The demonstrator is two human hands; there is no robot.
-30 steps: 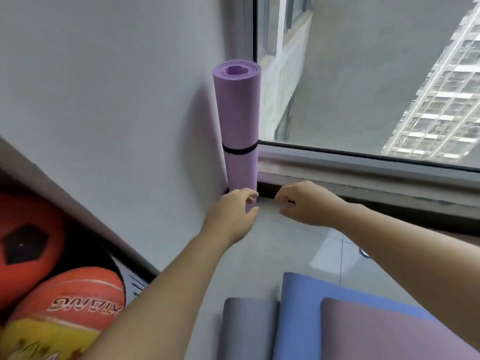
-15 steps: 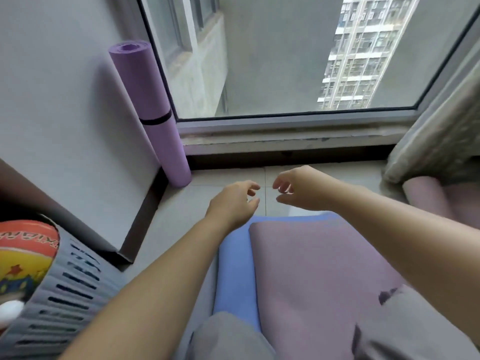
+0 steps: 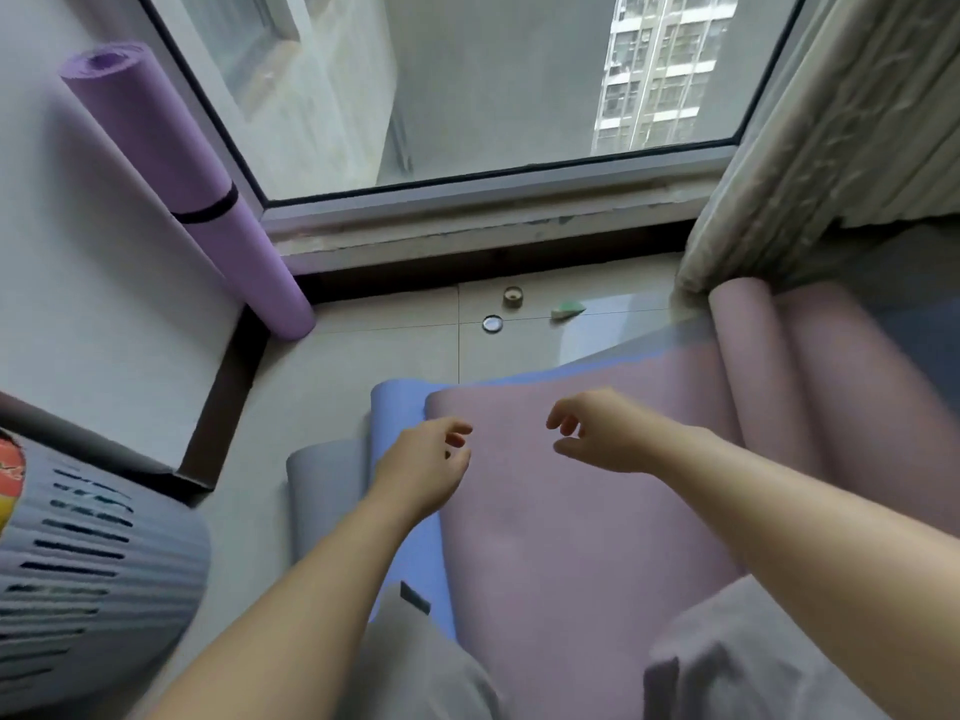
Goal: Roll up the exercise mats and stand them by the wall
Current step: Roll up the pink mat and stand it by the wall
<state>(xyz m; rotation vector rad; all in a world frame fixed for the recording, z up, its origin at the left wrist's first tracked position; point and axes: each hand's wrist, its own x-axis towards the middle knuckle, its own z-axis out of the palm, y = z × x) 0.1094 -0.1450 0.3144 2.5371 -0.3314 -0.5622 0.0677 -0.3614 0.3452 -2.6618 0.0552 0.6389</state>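
Our left hand (image 3: 423, 467) and right hand (image 3: 597, 433) hover side by side above the pink mat (image 3: 571, 511), both empty, fingers loosely curled and parted, neither touching the surface as far as we can tell. We take the pink mat as landmark: it lies flat on the floor, its far edge curling up, and it rests on top of a blue mat (image 3: 400, 407) whose edge shows along its left and far sides. Left of that, a grey mat (image 3: 322, 491) peeks out. Beyond the pink mat, on the tiles (image 3: 395, 345), lie a small tape roll (image 3: 512, 297), a round lid (image 3: 492, 323) and a green scrap (image 3: 569, 309). Far to the left, the rolled purple mat (image 3: 192, 194), bound by a black band (image 3: 208, 207), stands in the corner, leaning against the white wall (image 3: 78, 304) beside the window (image 3: 493, 96). To the right hangs a curtain (image 3: 805, 148); nearest left sits a slotted grey basket (image 3: 93, 579).
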